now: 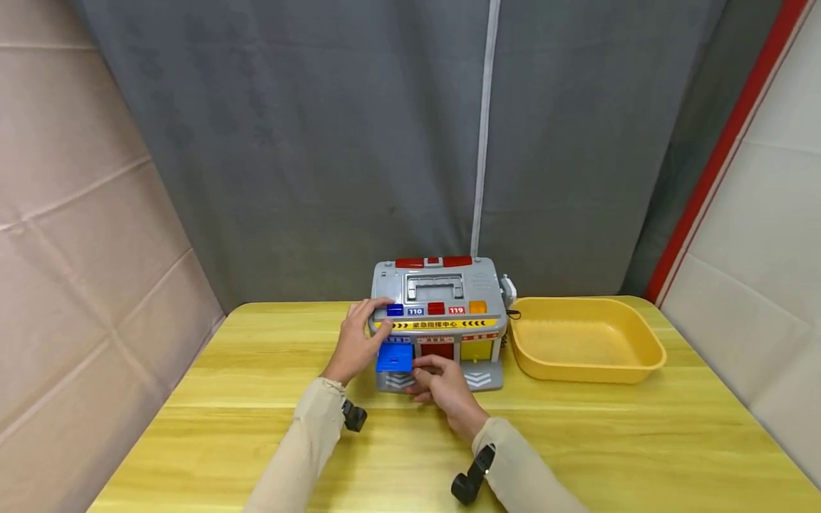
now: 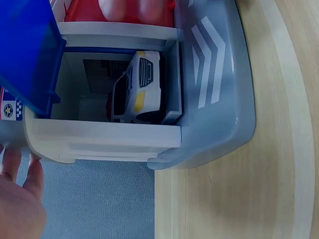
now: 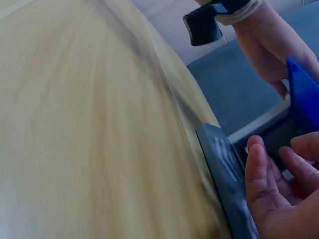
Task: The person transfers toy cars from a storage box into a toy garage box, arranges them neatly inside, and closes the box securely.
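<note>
A grey toy emergency station point(image 1: 481, 285) stands on the table, its blue door point(image 1: 394, 356) swung up. Inside that bay sits a white toy car point(image 2: 145, 82) with a black grille and yellow patches. My left hand point(image 1: 354, 345) rests on the station's left end, its fingertips on the roof beside the blue button point(image 1: 394, 310) and its thumb lower at the front. Just right of the blue door is my right hand point(image 1: 444, 388), its fingers loosely bent in front of the red door point(image 1: 437, 350). In the right wrist view there is a gap between its thumb and fingers.
To the right of the station stands a yellow plastic tray point(image 1: 589, 374). A white part point(image 1: 508, 291) with a black cord sticks out from the station's right side. The yellow door point(image 1: 476, 350) is down. Behind the wooden table point(image 1: 244, 427) hangs a grey curtain point(image 1: 321, 178).
</note>
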Available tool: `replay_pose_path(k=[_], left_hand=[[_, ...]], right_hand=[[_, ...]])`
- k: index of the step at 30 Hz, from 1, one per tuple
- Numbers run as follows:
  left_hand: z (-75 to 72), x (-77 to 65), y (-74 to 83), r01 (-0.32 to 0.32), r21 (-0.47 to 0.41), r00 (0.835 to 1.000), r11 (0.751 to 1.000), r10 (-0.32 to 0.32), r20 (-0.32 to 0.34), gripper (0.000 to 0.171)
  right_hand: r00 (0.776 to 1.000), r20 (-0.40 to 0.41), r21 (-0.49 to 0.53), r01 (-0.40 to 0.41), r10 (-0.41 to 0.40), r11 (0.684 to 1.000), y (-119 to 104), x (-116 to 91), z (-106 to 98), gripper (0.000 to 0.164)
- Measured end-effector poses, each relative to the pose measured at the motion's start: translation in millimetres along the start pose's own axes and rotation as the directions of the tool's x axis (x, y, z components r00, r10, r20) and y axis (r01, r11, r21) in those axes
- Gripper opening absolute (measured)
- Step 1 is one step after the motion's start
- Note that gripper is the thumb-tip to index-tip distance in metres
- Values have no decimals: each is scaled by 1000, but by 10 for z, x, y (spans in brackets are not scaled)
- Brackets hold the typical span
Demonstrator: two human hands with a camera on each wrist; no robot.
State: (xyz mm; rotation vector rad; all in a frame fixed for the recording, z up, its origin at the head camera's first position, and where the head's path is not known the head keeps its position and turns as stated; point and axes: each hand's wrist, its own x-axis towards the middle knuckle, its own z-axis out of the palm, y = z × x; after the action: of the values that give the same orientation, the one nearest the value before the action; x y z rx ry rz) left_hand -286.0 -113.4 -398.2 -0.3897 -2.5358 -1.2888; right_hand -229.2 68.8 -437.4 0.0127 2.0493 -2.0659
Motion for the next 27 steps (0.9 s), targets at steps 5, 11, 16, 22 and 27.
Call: replay_pose_path(k=[5, 11, 16, 22, 27], left_hand=[[-45, -10, -14, -24, 3, 998, 1000, 24, 55, 45], [-128, -17, -71, -110, 39, 987, 993, 105, 125, 70], [-136, -14, -111, -117, 53, 981, 992, 107, 162, 82], [-117, -6, -66, -121, 52, 981, 991, 111, 159, 92], [-81, 16, -49, -107, 72, 985, 992, 96, 144, 94]], right_hand=[[999, 13, -75, 45, -44, 996, -88, -11, -124, 21], [979, 100, -238, 198, -179, 951, -286, -53, -280, 17], [930, 185, -379, 366, -318, 850, -483, -135, -428, 14], [859, 124, -550, 476, -497, 686, -732, -199, -580, 7], [732, 29, -694, 505, -681, 513, -790, -132, -727, 9]])
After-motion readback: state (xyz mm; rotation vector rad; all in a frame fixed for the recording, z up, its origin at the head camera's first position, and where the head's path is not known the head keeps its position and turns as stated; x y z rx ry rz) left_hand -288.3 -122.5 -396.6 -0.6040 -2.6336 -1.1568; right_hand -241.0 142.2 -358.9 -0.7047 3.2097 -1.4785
